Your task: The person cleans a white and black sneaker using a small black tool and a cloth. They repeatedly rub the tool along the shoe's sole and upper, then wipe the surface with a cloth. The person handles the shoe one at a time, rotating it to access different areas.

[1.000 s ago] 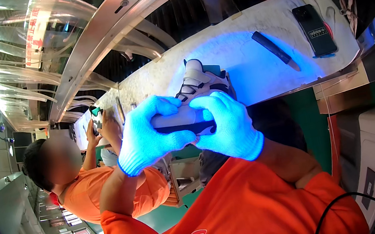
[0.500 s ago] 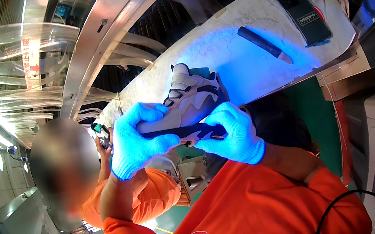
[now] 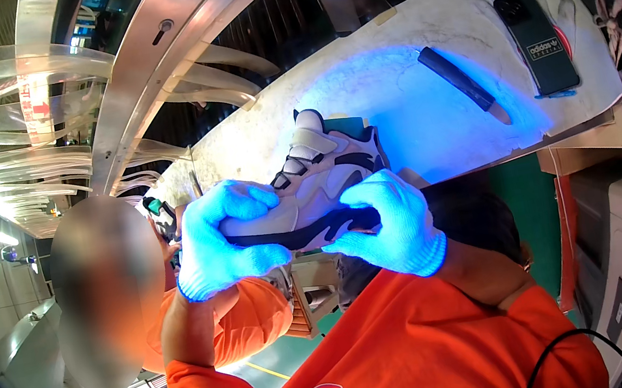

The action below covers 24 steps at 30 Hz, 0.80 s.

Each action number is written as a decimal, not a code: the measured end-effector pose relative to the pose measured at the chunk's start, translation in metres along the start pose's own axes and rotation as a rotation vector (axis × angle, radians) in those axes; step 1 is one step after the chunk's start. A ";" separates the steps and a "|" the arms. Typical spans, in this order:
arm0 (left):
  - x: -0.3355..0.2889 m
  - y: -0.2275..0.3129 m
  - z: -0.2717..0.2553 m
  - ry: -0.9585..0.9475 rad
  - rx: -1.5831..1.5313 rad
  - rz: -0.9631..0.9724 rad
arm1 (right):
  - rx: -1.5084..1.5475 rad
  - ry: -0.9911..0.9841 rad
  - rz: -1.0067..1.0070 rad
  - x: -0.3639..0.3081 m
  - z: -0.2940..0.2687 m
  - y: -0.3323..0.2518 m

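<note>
A white and grey sneaker [image 3: 315,185] with a dark sole and teal lining is held between my two gloved hands, its toe to the left. My left hand [image 3: 225,233] grips the toe, fingers over the upper and thumb below near the sole. Around the heel end of the sole, my right hand [image 3: 394,225] is closed, with its thumb beneath the shoe. Blue light makes both knit gloves glow. The palms and the underside of the sole are hidden.
A worn pale bench [image 3: 252,134] lies beyond the shoe. On it rest a dark-handled tool [image 3: 462,83] and a black phone [image 3: 537,41]. Clear tubes [image 3: 221,73] hang at the back left. A person in orange [image 3: 254,323] handles another shoe [image 3: 160,217] at my left.
The sneaker has tilted so that its side faces me more. My left thumb and right fingers have shifted slightly along it. The whole view has turned a little.
</note>
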State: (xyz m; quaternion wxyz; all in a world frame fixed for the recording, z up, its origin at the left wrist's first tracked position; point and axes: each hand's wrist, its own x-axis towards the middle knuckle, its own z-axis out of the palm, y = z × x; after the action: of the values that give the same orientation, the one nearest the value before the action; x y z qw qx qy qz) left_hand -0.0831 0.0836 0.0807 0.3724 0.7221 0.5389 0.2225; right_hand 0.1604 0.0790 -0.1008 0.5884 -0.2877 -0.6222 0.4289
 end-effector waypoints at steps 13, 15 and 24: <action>0.022 -0.009 -0.033 -0.370 0.073 -0.625 | -0.114 -0.214 0.130 0.028 0.022 -0.004; 0.036 -0.005 -0.029 -0.468 0.277 -0.669 | -0.126 -0.226 0.128 0.028 0.025 -0.003; 0.067 0.024 -0.008 -0.608 0.517 -0.783 | -0.111 -0.169 0.089 0.025 0.027 -0.002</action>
State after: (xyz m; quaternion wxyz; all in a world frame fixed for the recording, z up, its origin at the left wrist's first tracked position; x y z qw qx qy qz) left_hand -0.0525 0.1453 0.0990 0.3768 0.5676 0.6721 -0.2901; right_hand 0.1307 0.0942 -0.0855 0.4975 -0.3101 -0.6790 0.4419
